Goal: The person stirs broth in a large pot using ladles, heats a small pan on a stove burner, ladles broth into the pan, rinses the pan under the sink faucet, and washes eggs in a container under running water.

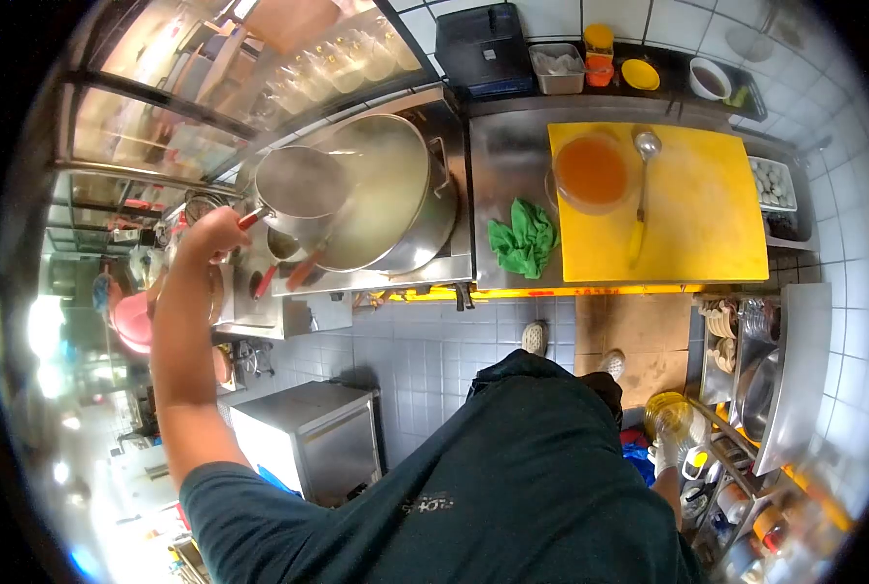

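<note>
My left hand [222, 233] is closed around the red handle of a round strainer [303, 182], which lies over the left side of a large steel pot [434, 219]. Pale, steaming liquid fills the pot. Beside it are a small ladle [282, 244] and red-handled utensils [265, 281]. Down at my right side, my white-gloved right hand [666, 454] grips a clear, yellow-tinted bowl [670, 417]; its fingers are partly hidden. On the yellow board [707, 214] stand a bowl of orange-red liquid [592, 169] and a yellow-handled ladle [640, 195].
A crumpled green cloth [523, 239] lies left of the board. Along the back shelf are a black box [483, 51], a steel container [558, 70] and a white bowl [710, 80]. Utensil racks [785, 380] stand at right. A steel cabinet [308, 438] is behind at left.
</note>
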A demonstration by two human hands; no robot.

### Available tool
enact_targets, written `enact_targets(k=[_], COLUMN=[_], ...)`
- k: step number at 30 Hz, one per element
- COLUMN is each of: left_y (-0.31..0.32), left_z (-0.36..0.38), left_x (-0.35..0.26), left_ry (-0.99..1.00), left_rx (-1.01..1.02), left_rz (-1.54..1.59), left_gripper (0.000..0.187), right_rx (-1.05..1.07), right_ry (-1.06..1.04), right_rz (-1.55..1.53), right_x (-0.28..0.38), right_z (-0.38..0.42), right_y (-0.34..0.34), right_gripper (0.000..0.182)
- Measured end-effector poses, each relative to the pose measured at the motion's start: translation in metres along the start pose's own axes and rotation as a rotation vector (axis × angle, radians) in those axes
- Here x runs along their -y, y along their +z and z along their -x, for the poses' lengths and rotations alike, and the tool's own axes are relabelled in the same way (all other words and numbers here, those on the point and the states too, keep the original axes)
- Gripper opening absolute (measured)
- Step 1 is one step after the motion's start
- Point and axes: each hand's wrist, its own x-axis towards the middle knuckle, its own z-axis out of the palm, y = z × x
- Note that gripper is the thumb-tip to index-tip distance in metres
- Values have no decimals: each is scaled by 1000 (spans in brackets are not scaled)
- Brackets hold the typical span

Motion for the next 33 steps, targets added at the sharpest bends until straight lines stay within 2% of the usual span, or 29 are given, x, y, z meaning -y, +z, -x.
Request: enact_targets(k=[3, 6, 7, 10, 11, 14, 16, 18, 19, 20, 22, 23, 24, 25, 26, 28, 29, 30, 31, 32, 33], left_y=[-16, -7, -8, 5, 7, 21, 16, 8, 9, 15, 33, 38, 40, 42, 34, 34, 37, 50, 63, 79, 91], left_z=[4, -5, 22, 13, 26, -11, 9, 42, 78, 67, 24, 7, 27, 46, 69, 139, 171, 195, 219, 236, 221], left_x=[-15, -14, -42, -49, -61, -73, -107, -150, -177, -159, -53, -13, -27, -39, -55, -124, -165, -207, -249, -282, -295], left_ry=[-32, 101, 43, 205, 316, 47, -153, -331, -357, -278, 337, 580, 474, 349, 290, 308, 354, 362, 356, 403, 361], left_rx=[-80, -424, -453, -673, -738, -761, -641, -587, -759, -881, -1329, -1556, -1434, -1335, -1167, -803, -650, -563, -486, -488, -393], left_rz=[-256, -435, -427, -529, -702, -674, -599, -715, -466, -449, -663, -834, -609, -394, -363, -326, -241, -11, 221, 414, 325], left_gripper=[19, 16, 15, 18, 21, 22, 28, 28, 22, 19, 24, 29, 36, 44, 43, 42, 41, 34, 27, 11, 14], right_rx=[91, 177, 211, 314, 360, 492, 475, 399, 489, 536, 582, 477, 355, 313, 279, -195, -47, 87, 166, 154, 155], right_ry=[-16, -24, -21, -11, 3, 21, -92, -243, -166, -245, -406, -576, -719, -549, -383, -1447, -1160, -882, -778, -730, -712], right_rz=[-55, -100, -116, -181, -222, -342, -269, -134, -148, -168, -218, 41, 308, 247, 171, 1112, 773, 429, 259, 179, 171], right_x=[2, 5, 7, 8, 9, 13, 15, 12, 14, 7, 33, 46, 60, 87, 109, 78, 105, 147, 147, 158, 184], right_z=[-22, -42, -51, -77, -88, -123, -147, -177, -194, -206, -180, -166, -156, -131, -104, -170, -139, -89, -100, -99, -77], right_y=[-9, -19, -24, -46, -56, -90, -110, -129, -142, -154, -166, -174, -179, -173, -175, -175, -177, -170, -164, -159, -158], right_gripper=[22, 24, 25, 26, 27, 29, 27, 22, 29, 31, 37, 40, 43, 43, 43, 41, 35, 32, 35, 36, 38])
